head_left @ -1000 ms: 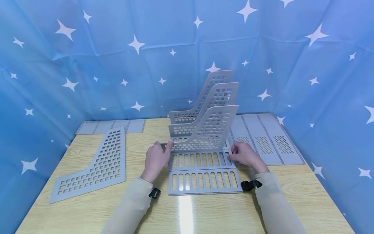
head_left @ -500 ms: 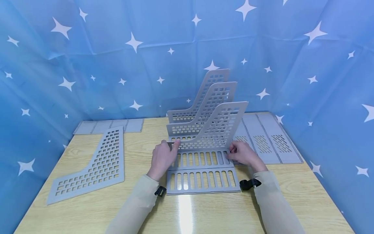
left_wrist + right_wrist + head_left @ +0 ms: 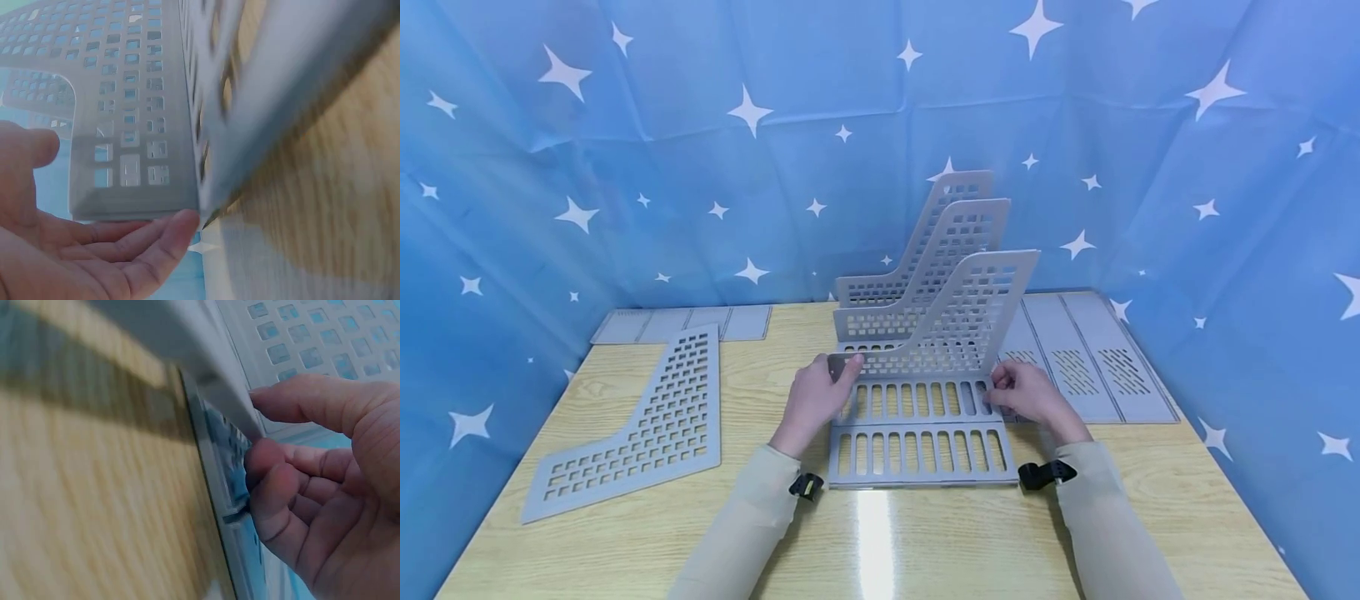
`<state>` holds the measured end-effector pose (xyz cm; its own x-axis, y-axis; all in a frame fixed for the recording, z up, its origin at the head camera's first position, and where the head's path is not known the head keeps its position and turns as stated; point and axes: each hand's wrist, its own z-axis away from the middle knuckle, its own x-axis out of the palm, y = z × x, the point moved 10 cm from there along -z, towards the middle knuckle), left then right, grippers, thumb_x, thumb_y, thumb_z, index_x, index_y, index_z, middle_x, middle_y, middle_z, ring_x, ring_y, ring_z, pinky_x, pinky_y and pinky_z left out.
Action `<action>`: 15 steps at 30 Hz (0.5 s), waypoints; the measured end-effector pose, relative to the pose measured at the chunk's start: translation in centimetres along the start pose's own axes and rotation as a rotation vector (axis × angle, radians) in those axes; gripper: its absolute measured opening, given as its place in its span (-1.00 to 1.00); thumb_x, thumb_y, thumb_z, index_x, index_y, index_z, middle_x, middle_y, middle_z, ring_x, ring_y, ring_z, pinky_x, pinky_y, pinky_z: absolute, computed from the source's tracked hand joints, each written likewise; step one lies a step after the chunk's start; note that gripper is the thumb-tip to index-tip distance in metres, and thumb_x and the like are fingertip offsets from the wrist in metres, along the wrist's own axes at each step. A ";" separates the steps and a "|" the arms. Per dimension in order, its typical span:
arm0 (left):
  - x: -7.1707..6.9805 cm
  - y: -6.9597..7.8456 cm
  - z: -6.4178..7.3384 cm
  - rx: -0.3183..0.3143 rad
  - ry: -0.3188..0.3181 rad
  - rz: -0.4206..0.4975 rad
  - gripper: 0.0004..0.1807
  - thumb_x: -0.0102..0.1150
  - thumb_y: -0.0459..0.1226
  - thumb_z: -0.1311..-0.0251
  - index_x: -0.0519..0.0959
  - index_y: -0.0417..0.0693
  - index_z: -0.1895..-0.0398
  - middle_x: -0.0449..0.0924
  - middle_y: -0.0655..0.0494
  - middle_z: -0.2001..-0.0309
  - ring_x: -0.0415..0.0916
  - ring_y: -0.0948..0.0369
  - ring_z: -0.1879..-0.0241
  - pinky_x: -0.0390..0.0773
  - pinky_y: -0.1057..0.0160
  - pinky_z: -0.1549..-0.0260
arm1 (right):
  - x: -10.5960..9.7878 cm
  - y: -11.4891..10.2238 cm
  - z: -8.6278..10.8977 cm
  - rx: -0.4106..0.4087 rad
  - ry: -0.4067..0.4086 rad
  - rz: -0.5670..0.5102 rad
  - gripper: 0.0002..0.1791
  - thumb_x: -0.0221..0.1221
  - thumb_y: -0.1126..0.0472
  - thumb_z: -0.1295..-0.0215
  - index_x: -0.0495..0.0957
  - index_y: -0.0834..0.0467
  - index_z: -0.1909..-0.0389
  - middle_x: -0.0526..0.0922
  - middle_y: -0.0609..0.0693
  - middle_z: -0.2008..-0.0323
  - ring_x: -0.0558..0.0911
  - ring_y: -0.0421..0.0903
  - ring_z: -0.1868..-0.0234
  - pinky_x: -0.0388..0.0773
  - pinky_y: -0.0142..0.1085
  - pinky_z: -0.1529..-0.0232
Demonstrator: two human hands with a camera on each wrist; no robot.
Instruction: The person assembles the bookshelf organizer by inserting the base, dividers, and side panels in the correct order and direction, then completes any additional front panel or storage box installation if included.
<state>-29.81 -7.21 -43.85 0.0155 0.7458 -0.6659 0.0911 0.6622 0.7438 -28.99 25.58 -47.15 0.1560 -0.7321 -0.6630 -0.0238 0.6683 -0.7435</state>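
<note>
Filling the background, a blue curtain (image 3: 700, 150) is being displayed, white four-pointed stars being scattered across it. Before it, a wood-grain table (image 3: 587, 550) is being covered in part by grey sheet pieces, and a bright streak of light is being reflected near its front. At the centre, a slotted base (image 3: 917, 423) is being laid flat, two rows of long openings being exposed at its near side. Three perforated panels are being ranked one behind another over its rear part: a rear panel (image 3: 927, 233), a middle panel (image 3: 953, 250) and a near panel (image 3: 940, 337), each being stood up with its high end to the right. On the right, a grooved sheet (image 3: 1060, 333) with slanted slots is being kept flat, just beside the base. On the left, a loose perforated panel (image 3: 655, 433) is being rested flat, apart from the base; a smaller sheet (image 3: 658, 327) is being placed at the back edge. The near panel's low end is being touched by the extended fingers of the left hand (image 3: 815, 400), its thumb being spread. The base's right edge is being pinched between thumb and curled fingers of the right hand (image 3: 1032, 396). Black bands, a left band (image 3: 807, 485) and a right band (image 3: 1047, 475), are being worn at the wrists.
</note>
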 end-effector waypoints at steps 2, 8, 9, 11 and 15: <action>-0.2 0.2 -0.1 0.023 -0.002 0.023 -0.36 0.01 0.23 -0.47 0.54 -0.24 0.15 0.57 -0.06 0.41 0.51 0.10 0.51 0.45 0.19 0.55 | -0.2 0.0 0.1 0.001 0.002 -0.019 -0.72 0.36 0.26 -0.29 0.53 0.35 0.13 0.57 0.11 0.33 0.56 -0.07 0.45 0.59 -0.22 0.44; 0.0 0.1 -0.3 0.039 -0.044 0.056 -0.32 0.04 0.20 -0.47 0.51 -0.28 -0.16 0.65 -0.08 0.22 0.60 0.09 0.35 0.60 0.11 0.40 | -0.3 -0.1 0.1 -0.011 -0.016 -0.051 -0.49 0.33 0.21 -0.35 0.45 0.44 -0.18 0.54 0.23 0.12 0.53 0.00 0.27 0.56 -0.18 0.32; 0.1 0.1 -0.4 0.038 -0.052 0.056 -0.31 0.04 0.21 -0.47 0.50 -0.27 -0.19 0.66 -0.10 0.18 0.61 0.06 0.30 0.62 0.08 0.34 | -0.3 -0.2 0.1 -0.018 -0.021 -0.047 -0.45 0.33 0.20 -0.35 0.44 0.45 -0.21 0.54 0.25 0.09 0.53 0.00 0.25 0.55 -0.18 0.30; 0.3 0.0 -0.5 0.042 -0.067 0.056 -0.26 0.04 0.20 -0.47 0.44 -0.29 -0.30 0.66 -0.17 0.06 0.66 -0.02 0.15 0.66 -0.01 0.19 | -0.1 -0.4 0.1 -0.040 -0.041 -0.047 -0.38 0.34 0.21 -0.33 0.41 0.49 -0.26 0.55 0.30 0.04 0.53 -0.01 0.25 0.54 -0.19 0.29; 0.9 -0.4 -0.5 0.032 -0.111 0.049 -0.15 0.02 0.19 -0.49 0.26 -0.33 -0.50 0.56 -0.31 -0.23 0.57 -0.17 -0.19 0.59 -0.14 -0.12 | 0.5 -0.9 0.1 -0.075 -0.082 -0.050 -0.33 0.34 0.24 -0.32 0.37 0.55 -0.31 0.59 0.33 0.06 0.58 -0.06 0.37 0.58 -0.21 0.35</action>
<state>-30.35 -6.80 -44.68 0.1309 0.7634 -0.6325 0.1193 0.6213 0.7745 -28.79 24.64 -46.82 0.2391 -0.7488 -0.6182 -0.0872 0.6175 -0.7817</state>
